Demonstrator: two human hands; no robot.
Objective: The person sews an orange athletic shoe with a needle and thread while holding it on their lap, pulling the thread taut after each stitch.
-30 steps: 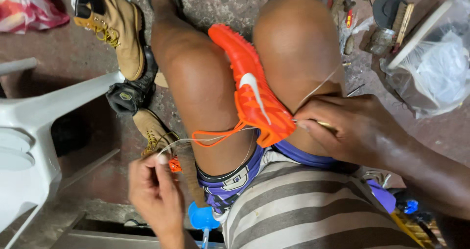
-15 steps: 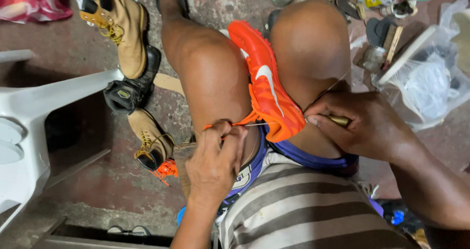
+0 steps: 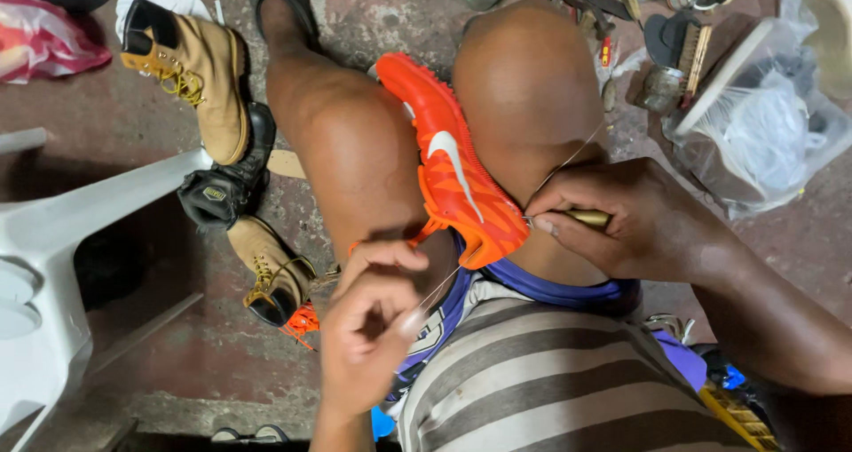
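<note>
Orange sneaker [image 3: 453,181] is sitting wedged between the knees, heel partly hidden. Right hand [image 3: 635,217], at 3 o'clock, is gripping a mostly hidden awl [image 3: 587,218]; left hand [image 3: 368,328] is pinching thin thread [image 3: 435,292].

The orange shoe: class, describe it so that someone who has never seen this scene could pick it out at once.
Start at the person's two bare knees in the middle of the view. The orange shoe is wedged between them, its heel end near the right hand. Unlike the tan boots on the floor, it is bright orange, low and slim, with a white mark on its side.
</note>
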